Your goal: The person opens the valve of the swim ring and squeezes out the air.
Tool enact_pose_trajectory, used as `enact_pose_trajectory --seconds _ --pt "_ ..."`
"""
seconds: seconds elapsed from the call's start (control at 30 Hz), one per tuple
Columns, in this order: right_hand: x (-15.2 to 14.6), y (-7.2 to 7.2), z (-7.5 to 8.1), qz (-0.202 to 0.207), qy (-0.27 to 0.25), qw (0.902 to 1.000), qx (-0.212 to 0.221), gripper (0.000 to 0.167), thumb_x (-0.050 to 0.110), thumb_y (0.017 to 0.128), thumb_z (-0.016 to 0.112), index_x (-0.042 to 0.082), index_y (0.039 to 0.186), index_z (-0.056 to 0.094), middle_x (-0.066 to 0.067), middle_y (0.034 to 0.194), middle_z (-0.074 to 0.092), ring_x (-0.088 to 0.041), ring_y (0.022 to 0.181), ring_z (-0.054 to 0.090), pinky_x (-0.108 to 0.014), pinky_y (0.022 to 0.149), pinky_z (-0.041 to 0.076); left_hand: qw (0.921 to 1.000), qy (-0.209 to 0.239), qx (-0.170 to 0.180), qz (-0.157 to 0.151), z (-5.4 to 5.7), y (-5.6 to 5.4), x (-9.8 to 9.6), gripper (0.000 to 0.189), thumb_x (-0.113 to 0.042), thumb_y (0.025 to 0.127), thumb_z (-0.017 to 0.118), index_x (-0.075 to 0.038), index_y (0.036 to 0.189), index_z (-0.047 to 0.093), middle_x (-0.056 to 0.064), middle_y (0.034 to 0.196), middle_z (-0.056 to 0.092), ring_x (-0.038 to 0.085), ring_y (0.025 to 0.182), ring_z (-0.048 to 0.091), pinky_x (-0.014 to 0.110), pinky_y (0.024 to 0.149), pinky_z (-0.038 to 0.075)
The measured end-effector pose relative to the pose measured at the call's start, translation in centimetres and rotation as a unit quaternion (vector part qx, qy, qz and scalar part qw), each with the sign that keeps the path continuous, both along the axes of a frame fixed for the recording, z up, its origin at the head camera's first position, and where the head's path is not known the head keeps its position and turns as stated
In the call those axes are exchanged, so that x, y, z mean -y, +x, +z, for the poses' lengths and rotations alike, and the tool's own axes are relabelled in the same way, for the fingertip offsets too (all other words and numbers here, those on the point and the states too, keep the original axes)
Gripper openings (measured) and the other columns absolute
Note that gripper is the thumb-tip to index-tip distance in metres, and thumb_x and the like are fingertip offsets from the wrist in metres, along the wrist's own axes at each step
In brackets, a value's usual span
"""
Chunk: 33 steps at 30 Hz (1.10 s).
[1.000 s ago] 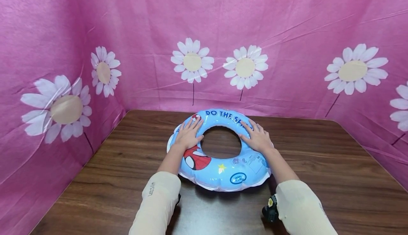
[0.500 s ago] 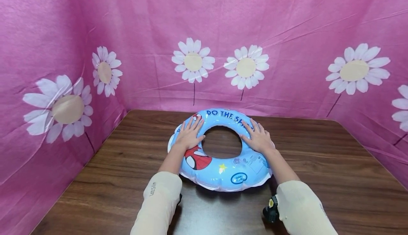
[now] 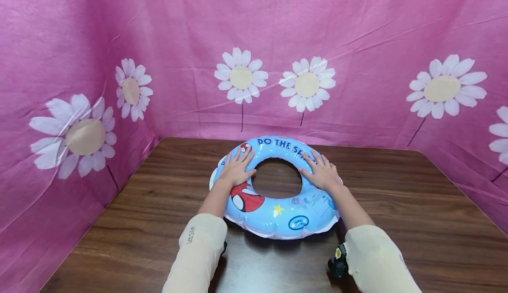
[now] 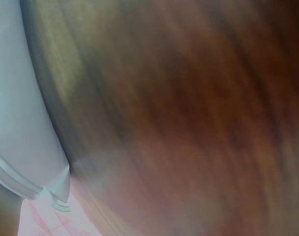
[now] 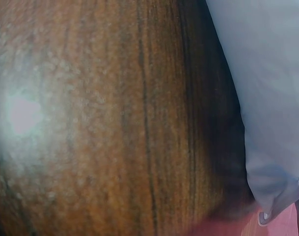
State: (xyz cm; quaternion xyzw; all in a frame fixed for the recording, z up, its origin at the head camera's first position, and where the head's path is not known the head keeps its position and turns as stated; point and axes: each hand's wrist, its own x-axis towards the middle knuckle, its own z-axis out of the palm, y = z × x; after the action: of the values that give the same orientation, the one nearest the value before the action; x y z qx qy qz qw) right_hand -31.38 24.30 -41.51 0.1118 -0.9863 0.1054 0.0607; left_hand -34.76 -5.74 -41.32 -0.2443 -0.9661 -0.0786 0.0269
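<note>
A light-blue inflatable swim ring [image 3: 274, 220] lies flat on the brown wooden table [image 3: 158, 204] in the head view. It carries red cartoon faces, a yellow star and the words "DO THE". On the ring's left side rests my left hand [image 3: 237, 169], fingers spread and fairly straight, thumb toward the hole. My right hand [image 3: 322, 172] lies the same way on the right side, covering part of the lettering. Both wrist views show mostly tabletop [image 4: 188, 108] and a pale sleeve [image 5: 272, 98]; neither the ring nor the fingers appear there.
A pink curtain [image 3: 182, 28] printed with white daisies hangs behind the table and along both sides. Dark wrist-worn devices, such as the right camera [image 3: 338, 261], sit under the sleeves close above the tabletop. Wood surface shows on both sides of the ring.
Hands and ring keep the same places on the table. The whole head view has shifted very slightly.
</note>
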Motion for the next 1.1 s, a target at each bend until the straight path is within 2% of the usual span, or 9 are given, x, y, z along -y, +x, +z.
enact_pose_trajectory --seconds 0.43,0.7,1.1 --pt "0.0 0.09 0.14 0.008 -0.005 0.9999 0.007 0.064 0.05 0.094 0.039 0.018 0.147 0.024 -0.02 0.149 0.015 -0.049 0.129 0.017 -0.067 0.094 0.02 0.9995 -0.015 0.024 0.015 0.39 0.02 -0.28 0.062 -0.046 0.096 0.037 -0.023 0.148 0.013 -0.003 0.152 0.005 0.023 0.138 0.001 0.045 0.108 -0.001" --pt "-0.29 -0.14 0.22 0.006 0.005 0.9997 0.025 0.065 0.052 0.094 0.036 0.019 0.147 0.022 -0.019 0.149 0.014 -0.048 0.129 0.016 -0.067 0.095 0.018 0.9994 -0.022 0.024 0.014 0.66 0.04 -0.57 0.062 -0.045 0.095 0.039 -0.022 0.148 0.018 -0.003 0.152 0.011 0.025 0.138 0.005 0.046 0.108 0.002" --pt "0.05 -0.11 0.47 0.004 0.003 0.9995 0.031 0.064 0.051 0.094 0.038 0.019 0.147 0.025 -0.019 0.148 0.017 -0.048 0.128 0.02 -0.066 0.094 0.02 0.9984 -0.031 0.042 0.023 0.84 -0.07 -0.68 0.062 -0.046 0.094 0.04 -0.024 0.148 0.017 -0.005 0.152 0.009 0.023 0.138 0.005 0.046 0.108 0.001"
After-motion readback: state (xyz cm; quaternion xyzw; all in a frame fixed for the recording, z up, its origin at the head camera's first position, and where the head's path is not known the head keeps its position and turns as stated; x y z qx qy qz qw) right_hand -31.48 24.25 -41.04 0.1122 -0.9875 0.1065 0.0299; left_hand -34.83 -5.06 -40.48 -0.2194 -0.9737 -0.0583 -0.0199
